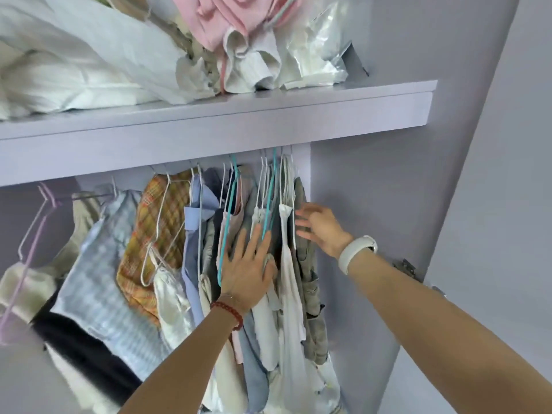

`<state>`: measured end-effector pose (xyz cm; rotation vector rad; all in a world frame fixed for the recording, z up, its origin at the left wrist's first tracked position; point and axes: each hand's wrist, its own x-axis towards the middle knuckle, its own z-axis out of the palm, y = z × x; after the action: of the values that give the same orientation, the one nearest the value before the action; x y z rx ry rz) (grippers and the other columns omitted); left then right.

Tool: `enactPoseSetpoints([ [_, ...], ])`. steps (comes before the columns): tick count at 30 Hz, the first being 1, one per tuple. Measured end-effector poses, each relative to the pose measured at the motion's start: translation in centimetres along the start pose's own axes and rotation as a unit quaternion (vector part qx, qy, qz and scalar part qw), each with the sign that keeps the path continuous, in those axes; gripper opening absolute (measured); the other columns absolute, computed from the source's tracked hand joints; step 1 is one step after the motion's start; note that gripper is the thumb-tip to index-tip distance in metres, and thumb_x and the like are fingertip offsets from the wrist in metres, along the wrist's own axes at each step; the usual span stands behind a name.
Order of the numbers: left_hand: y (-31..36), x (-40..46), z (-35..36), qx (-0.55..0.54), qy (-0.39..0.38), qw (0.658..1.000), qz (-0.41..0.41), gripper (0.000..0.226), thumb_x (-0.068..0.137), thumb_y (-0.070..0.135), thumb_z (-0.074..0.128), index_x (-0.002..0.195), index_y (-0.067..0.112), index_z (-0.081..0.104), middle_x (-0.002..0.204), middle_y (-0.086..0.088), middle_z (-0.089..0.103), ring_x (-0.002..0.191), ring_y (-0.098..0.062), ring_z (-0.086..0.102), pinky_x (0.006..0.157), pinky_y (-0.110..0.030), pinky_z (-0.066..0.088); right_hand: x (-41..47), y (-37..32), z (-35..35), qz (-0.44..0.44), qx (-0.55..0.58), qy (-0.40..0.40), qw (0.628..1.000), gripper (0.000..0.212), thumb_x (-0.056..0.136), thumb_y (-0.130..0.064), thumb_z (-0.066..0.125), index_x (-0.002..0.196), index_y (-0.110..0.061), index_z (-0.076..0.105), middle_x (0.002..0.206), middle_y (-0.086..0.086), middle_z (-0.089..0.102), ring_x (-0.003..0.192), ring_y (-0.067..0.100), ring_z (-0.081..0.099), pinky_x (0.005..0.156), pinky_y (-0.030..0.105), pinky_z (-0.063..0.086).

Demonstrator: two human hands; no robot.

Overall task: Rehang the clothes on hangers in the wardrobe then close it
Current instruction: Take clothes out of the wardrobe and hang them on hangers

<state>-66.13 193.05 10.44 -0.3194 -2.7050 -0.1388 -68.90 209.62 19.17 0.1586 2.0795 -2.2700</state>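
A: Nearest us, what are the hands doing?

B: Both reach into the wardrobe [358, 204]. The left hand [248, 270] lies flat on the hanging clothes [268, 309], fingers straight and slightly spread, pressing the fabric rather than gripping. A red bead bracelet [228, 312] sits on that wrist.

A: And the right?

B: The right hand [321, 227], with a white band [357, 253] on the wrist, is at the right end of the row, by a grey garment [310, 279]. Its fingers are loosely spread and blurred; I see nothing pinched.

A: How will these clothes handle?

B: Light and limp, I'd judge: thin shirts and tops that slide off wire easily. Better to take the hanger than the cloth. The teal hanger [270, 204] and the white ones are thin and probably springy, so hold near the hook or the shoulder.

A: Further left?

B: A plaid shirt [155, 231] sags half off its hanger, and a pale blue checked one [98, 279] droops. Those look like they need rehanging.

A: And above?

B: The shelf [239, 121] carries a heap of white fabric, a pink garment [215, 19] and a plastic bag [316, 46]. The door is not yet closed.
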Motion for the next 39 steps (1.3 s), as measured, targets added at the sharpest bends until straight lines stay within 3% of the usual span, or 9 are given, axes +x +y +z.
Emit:
enactPoseSetpoints([
  [3, -0.6, 0.0, 0.0, 0.001, 0.003, 1.0, 0.011, 0.057, 0.098, 0.043, 0.023, 0.146, 0.027, -0.002, 0.149, 0.009, -0.019, 0.143, -0.018, -0.009, 0.114, -0.043, -0.001, 1.5, -1.4, 1.0, 0.063, 0.068, -0.01, 0.996, 0.023, 0.095, -0.003, 0.037, 0.117, -0.005, 0.043, 0.103, 0.012, 0.052, 0.099, 0.028, 0.057, 0.074, 0.031, 0.05],
  [6, -0.7, 0.0, 0.0, 0.009, 0.013, 0.999, 0.029, 0.059, 0.097, 0.042, 0.028, 0.147, 0.022, 0.002, 0.152, 0.005, -0.01, 0.144, -0.022, -0.002, 0.113, -0.046, -0.008, 2.6, -1.5, 1.3, 0.087, 0.022, 0.011, 0.996, 0.014, 0.093, -0.002, 0.039, 0.083, -0.008, 0.047, 0.075, 0.006, 0.049, 0.059, 0.016, 0.046, 0.052, 0.021, 0.033],
  [11, -0.1, 0.1, -0.4, 0.022, 0.03, 0.997, 0.071, 0.059, 0.09, 0.034, 0.049, 0.141, 0.012, 0.032, 0.149, -0.004, 0.031, 0.138, -0.028, 0.027, 0.108, -0.055, 0.013, 4.0, -2.1, 1.4, 0.071, -0.118, 0.059, 0.989, 0.025, 0.092, -0.007, 0.042, 0.067, -0.012, 0.039, 0.058, 0.004, 0.033, 0.043, 0.013, 0.028, 0.039, 0.015, 0.021],
  [16, 0.2, 0.3, 0.4, -0.02, 0.01, 0.997, 0.069, 0.06, 0.095, 0.039, 0.031, 0.147, 0.019, 0.009, 0.154, 0.004, 0.0, 0.143, -0.022, -0.004, 0.111, -0.046, -0.008, 4.4, -1.6, 1.4, 0.001, -0.22, 0.168, 0.961, 0.023, 0.087, -0.005, 0.041, 0.064, -0.008, 0.044, 0.063, 0.007, 0.041, 0.057, 0.023, 0.037, 0.055, 0.027, 0.034],
  [19, 0.3, 0.3, 0.1, -0.029, 0.004, 0.997, 0.074, 0.06, 0.095, 0.039, 0.034, 0.147, 0.017, 0.014, 0.155, 0.001, 0.008, 0.143, -0.023, 0.002, 0.112, -0.051, 0.003, 4.3, -1.1, 0.4, -0.078, -0.236, 0.245, 0.937, 0.025, 0.089, -0.013, 0.043, 0.07, -0.002, 0.055, 0.071, 0.012, 0.052, 0.07, 0.03, 0.048, 0.066, 0.029, 0.039],
  [24, 0.6, 0.5, 0.2, -0.029, -0.008, 0.996, 0.078, 0.06, 0.096, 0.041, 0.03, 0.147, 0.017, 0.01, 0.156, 0.001, 0.004, 0.143, -0.024, -0.003, 0.113, -0.05, 0.004, 4.1, -1.9, -2.3, -0.14, -0.218, 0.28, 0.925, 0.044, 0.092, -0.025, 0.046, 0.052, -0.009, 0.038, 0.05, 0.004, 0.038, 0.054, 0.027, 0.038, 0.06, 0.028, 0.033],
  [29, 2.6, 0.3, -1.4, 0.001, 0.046, 0.993, 0.108, 0.057, 0.083, 0.033, 0.06, 0.134, 0.009, 0.046, 0.139, -0.009, 0.047, 0.131, -0.027, 0.041, 0.102, -0.056, 0.034, 1.4, 0.6, -4.5, -0.161, -0.16, 0.269, 0.936, 0.046, 0.09, -0.031, 0.052, 0.05, -0.02, 0.032, 0.046, -0.006, 0.03, 0.045, 0.012, 0.029, 0.047, 0.028, 0.027],
  [34, 5.3, -0.8, -1.6, -0.121, 0.136, 0.97, 0.163, 0.041, 0.086, 0.018, 0.044, 0.125, 0.007, 0.055, 0.133, -0.01, 0.053, 0.13, -0.026, 0.042, 0.105, -0.056, 0.027, -3.7, 7.8, -7.8, -0.119, -0.185, 0.298, 0.929, 0.048, 0.088, -0.035, 0.055, 0.05, -0.02, 0.03, 0.044, -0.007, 0.026, 0.047, 0.012, 0.026, 0.049, 0.029, 0.025],
  [39, 8.9, -4.7, 0.7, -0.286, 0.1, 0.927, 0.222, 0.037, 0.09, 0.012, 0.039, 0.12, 0.004, 0.057, 0.128, -0.009, 0.055, 0.125, -0.021, 0.047, 0.103, -0.032, 0.039, -10.9, 16.5, -11.3, -0.044, -0.248, 0.312, 0.916, 0.052, 0.088, -0.035, 0.054, 0.048, -0.016, 0.026, 0.047, 0.002, 0.027, 0.053, 0.018, 0.027, 0.053, 0.032, 0.025],
])
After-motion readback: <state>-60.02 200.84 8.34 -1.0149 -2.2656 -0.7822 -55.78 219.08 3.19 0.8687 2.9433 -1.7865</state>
